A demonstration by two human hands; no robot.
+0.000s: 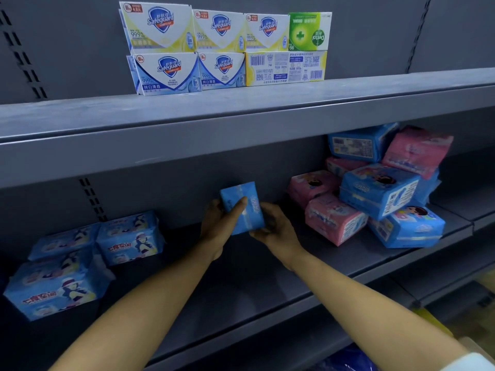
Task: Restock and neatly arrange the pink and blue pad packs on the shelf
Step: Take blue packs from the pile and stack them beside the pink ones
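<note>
Far upper shelf [80, 113]: white cardboard soap boxes [160, 25] read "Safeguard", "99.9%"; green cardboard box [310, 32], inverted, "Dettol". Left blue plastic packs [53, 290]: probably "七度空间".

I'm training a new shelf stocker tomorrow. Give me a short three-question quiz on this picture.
1. True or false: the left hand and right hand together hold one blue pack.
2. The jumbled pile of pink and blue packs lies on which side of it? A left, B right.
3. Fill in: the green box on the upper shelf reads ___.
Key: 1 true; 2 B; 3 Dettol.
</note>
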